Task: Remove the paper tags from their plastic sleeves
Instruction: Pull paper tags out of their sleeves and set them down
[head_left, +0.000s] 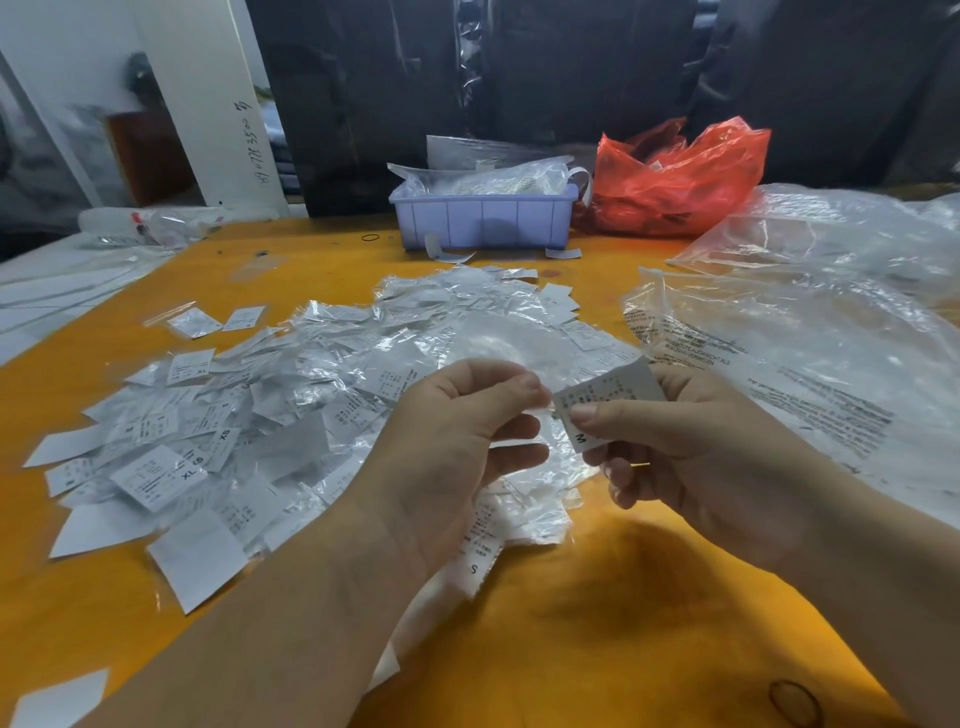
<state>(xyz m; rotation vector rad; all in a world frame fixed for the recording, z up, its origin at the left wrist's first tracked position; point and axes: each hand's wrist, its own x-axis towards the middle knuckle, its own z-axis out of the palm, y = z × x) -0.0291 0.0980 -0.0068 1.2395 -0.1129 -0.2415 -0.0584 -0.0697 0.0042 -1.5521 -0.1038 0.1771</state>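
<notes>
Fingers (589, 415) of right hand (691, 457) pinch paper tag (610, 400) marked M; left hand (457, 447) pinches clear sleeve (550, 441), above bench (597, 623) near edge. Lilac bin (483, 221) at far edge w/ bagged tags.

We list a matt orange tabletop (597, 623), smooth and lightly scuffed. We hold a matt white paper tag (608, 402), printed black, beside its thin glossy clear plastic sleeve (545, 447). We count a heap of sleeved tags (291, 405), crinkled and shiny; a smooth lilac plastic tray (483, 218); a glossy red film bag (680, 176); large clear printed bags (810, 353).
</notes>
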